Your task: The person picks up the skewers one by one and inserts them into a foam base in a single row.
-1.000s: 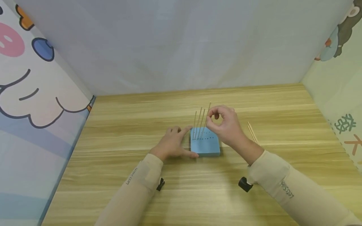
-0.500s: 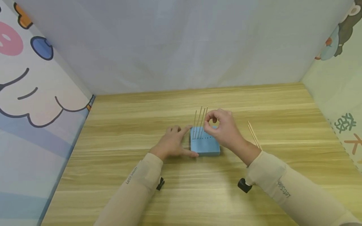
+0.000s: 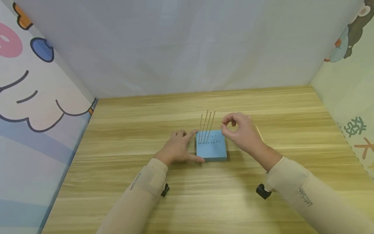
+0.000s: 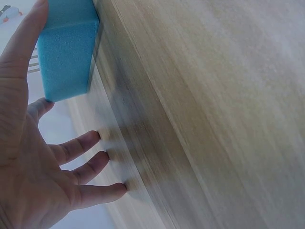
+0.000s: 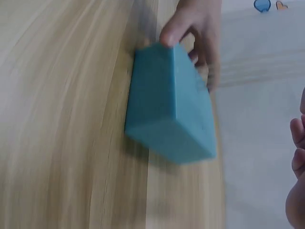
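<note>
A light blue foam block (image 3: 211, 151) with rows of small holes lies on the table. Several thin wooden sticks (image 3: 211, 126) stand in its left part, leaning slightly right. My left hand (image 3: 179, 147) steadies the block from the left, thumb on its near edge and index finger at its far corner. In the left wrist view the other fingers (image 4: 86, 194) reach down to the tabletop. My right hand (image 3: 241, 133) hovers just right of the block, thumb and index finger loosely curled towards each other, no stick showing between them.
More wooden sticks (image 3: 259, 132) lie on the table right of the block, partly hidden behind my right wrist. The wood-grain table (image 3: 131, 130) ends at a pale grey curtain (image 3: 190, 48) behind. Printed cartoon panels (image 3: 26, 146) flank both sides.
The rightmost stick sank lower into the block, then my right hand let go of it and moved right. My left hand stays in place on the block.
</note>
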Demonstrator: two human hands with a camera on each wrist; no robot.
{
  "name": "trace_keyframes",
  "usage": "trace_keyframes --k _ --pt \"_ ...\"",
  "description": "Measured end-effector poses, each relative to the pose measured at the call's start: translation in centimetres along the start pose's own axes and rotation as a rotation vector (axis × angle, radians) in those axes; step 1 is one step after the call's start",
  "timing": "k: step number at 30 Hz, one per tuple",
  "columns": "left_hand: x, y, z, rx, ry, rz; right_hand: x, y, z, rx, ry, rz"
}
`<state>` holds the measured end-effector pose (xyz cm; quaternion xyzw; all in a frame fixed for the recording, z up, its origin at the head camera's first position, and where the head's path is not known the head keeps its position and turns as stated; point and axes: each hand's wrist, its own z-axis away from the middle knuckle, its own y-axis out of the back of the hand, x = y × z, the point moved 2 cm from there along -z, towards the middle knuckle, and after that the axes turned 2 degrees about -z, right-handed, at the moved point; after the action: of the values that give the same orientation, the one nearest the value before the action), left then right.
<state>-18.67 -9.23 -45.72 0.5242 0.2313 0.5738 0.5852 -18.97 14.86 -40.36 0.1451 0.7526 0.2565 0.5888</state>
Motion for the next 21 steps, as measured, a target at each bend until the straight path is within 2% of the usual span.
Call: trace_keyframes --k 5,12,15,21 --pt "0.0 0.1 0.0 -0.001 -0.004 -0.002 2.6 3.1 0.8 0.006 -0.077 0.088" --pt "-0.1 0.0 0.1 0.002 -0.006 0.014 6.5 6.8 2.2 -0.041 -0.221 0.217" --pt "-0.2 0.0 0.1 0.001 -0.007 0.019 8.0 7.6 2.8 -0.061 -0.246 0.272" --pt "-0.2 -0.1 0.1 0.0 -0.008 0.027 10.4 7.9 4.0 -0.141 -0.242 0.413"
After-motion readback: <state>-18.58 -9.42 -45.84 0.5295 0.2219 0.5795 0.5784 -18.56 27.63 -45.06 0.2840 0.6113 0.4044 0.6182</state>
